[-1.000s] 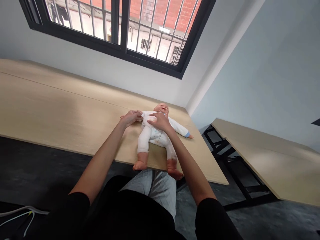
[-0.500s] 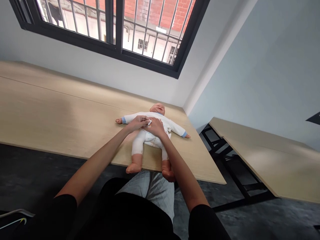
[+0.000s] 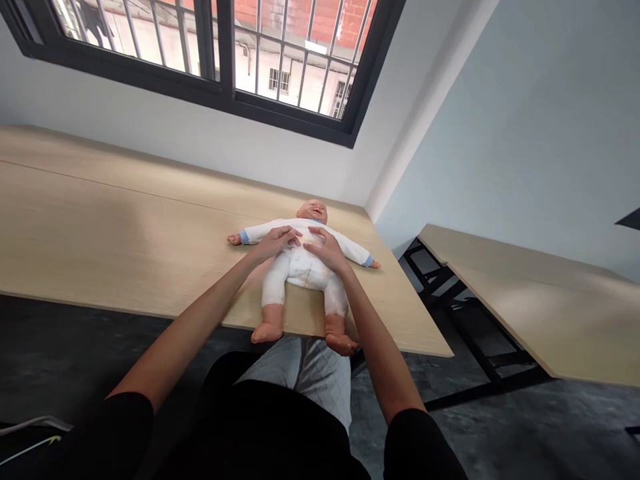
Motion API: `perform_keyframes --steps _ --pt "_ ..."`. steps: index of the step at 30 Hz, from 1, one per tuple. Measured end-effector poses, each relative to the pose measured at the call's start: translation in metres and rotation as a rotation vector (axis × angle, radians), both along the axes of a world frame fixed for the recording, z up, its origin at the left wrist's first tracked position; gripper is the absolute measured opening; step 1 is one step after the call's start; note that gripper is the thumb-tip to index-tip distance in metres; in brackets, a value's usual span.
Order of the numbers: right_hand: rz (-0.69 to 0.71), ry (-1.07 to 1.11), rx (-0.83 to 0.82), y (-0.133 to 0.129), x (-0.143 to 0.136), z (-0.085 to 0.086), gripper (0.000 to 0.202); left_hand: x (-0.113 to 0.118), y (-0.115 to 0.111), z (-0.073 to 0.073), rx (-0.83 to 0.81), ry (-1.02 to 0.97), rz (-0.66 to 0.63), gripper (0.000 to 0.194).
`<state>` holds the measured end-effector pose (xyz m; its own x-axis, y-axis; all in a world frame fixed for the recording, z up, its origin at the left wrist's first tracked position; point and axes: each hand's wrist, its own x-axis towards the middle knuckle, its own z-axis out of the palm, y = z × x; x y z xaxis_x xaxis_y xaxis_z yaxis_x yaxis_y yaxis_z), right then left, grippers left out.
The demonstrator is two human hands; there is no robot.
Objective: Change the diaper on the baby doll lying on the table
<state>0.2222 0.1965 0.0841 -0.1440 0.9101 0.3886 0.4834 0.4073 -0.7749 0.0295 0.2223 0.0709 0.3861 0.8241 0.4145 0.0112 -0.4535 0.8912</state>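
Note:
A baby doll [image 3: 314, 211] lies on its back on the wooden table [image 3: 125, 247], head away from me and feet over the front edge. It wears a white top [image 3: 345, 245] with blue cuffs and a white diaper [image 3: 306, 270]. My left hand [image 3: 279, 241] rests at one side of the doll's belly, fingers slightly bent and apart. On the other side, my right hand [image 3: 326, 249] has its thumb and fingers spread at the diaper's upper edge. Nothing shows held in either hand. The diaper's sides are partly hidden under my hands.
Behind the table is a wall with a dark-framed barred window [image 3: 225, 67]. A second wooden table [image 3: 540, 300] with black legs stands to the right, across a gap from the first. A chair-like metal bar [image 3: 37, 421] shows at lower left.
My right hand has moved right, off the middle of the belly, and its fingers have spread. The left fingers have come away from a small white piece. The view has shifted slightly.

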Motion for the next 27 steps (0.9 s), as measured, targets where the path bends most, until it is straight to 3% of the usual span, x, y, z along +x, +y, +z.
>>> perform_keyframes --steps 4,11,16,19,27 --pt "-0.091 0.086 0.062 -0.007 0.016 -0.01 0.045 0.0 -0.003 0.0 0.044 0.023 0.003 0.039" --pt "-0.289 0.493 0.068 0.0 0.028 -0.031 0.038 0.003 -0.012 0.002 0.155 0.126 0.065 0.019" --pt "-0.157 0.22 0.094 -0.005 0.028 -0.029 0.022 0.006 -0.013 -0.001 0.161 0.172 0.086 0.013" --pt "-0.157 0.043 0.081 -0.009 0.028 -0.026 0.014 0.006 -0.011 -0.003 0.205 0.209 0.111 0.015" --pt "-0.138 -0.014 0.055 -0.015 0.026 -0.021 0.015 0.004 -0.002 -0.011 0.254 0.289 0.172 0.018"
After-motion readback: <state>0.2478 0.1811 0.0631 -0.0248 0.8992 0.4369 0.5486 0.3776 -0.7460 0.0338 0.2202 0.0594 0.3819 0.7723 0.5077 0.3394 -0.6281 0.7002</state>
